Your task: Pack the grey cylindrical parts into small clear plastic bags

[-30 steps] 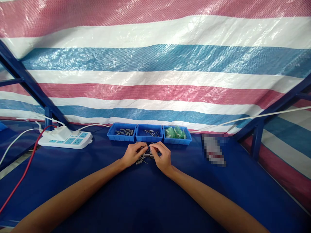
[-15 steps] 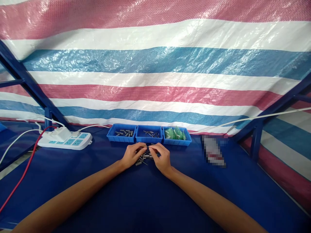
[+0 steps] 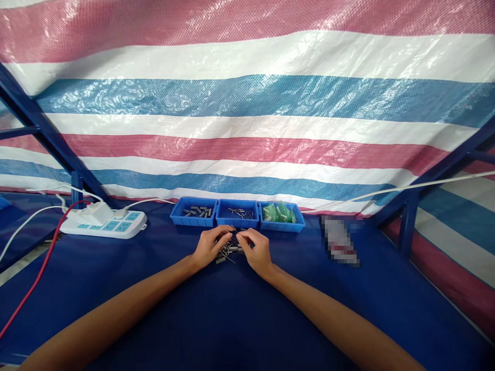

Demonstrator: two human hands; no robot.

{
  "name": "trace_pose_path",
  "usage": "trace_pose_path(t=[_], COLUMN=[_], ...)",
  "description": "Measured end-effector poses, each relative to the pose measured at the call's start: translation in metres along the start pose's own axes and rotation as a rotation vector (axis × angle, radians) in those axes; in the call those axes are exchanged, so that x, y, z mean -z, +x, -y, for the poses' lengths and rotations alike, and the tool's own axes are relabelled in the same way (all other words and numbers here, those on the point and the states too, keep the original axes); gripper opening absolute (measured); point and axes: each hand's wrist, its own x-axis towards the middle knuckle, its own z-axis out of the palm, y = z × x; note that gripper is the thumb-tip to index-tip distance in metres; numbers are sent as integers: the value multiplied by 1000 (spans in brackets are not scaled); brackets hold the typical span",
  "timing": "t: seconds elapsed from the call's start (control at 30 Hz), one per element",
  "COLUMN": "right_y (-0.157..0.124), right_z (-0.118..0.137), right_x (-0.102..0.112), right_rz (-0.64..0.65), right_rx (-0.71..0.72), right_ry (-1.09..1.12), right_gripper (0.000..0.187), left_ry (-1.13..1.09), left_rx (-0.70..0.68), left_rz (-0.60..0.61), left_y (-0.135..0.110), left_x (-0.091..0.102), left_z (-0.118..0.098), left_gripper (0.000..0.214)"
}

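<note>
My left hand (image 3: 212, 246) and my right hand (image 3: 257, 250) meet over a pile of small metal parts (image 3: 228, 252), thin pins and short grey cylinders, on the blue table. Both hands are closed, with thumb and index finger pinched. Between the fingertips shows something tiny and dark, too small to name. Behind the hands stand three blue bins in a row. Grey cylinders lie in the left bin (image 3: 193, 222), thin metal pins in the middle bin (image 3: 237, 223), and green plastic pieces in the right bin (image 3: 282, 226). My hands partly hide the pile.
A white power strip (image 3: 133, 226) with plugs and white cables lies at the left, with a red cable (image 3: 42, 270) running towards me. At the right is a pixelated pale object (image 3: 340, 242). Striped sheeting (image 3: 247, 95) hangs behind the table, between blue metal posts.
My left fingertips have shifted slightly up, and the small thing between the hands now sits at a different angle. The bins and the pile look the same.
</note>
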Motion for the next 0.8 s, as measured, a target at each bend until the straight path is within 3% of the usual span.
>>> trace_pose_path(t=[0.2,0.37,0.6,0.8], right_y=[15,35,47,56], right_z=[-16,-25,-26,-12], right_x=[4,17,30,47], right_rz=[-145,-175,87,543], right_rx=[-283,-372,-316,-138], right_ry=[93,99,-15,-376], right_gripper=[34,40,31,3], left_ry=[-20,-27,-32,-35], left_rx=[24,22,27,13], left_rz=[7,10,16,21], left_y=[1,1,2,2], left_x=[-1,-2,-1,-1], left_z=[-1,1,-1,-1], left_gripper=[26,27,26,25])
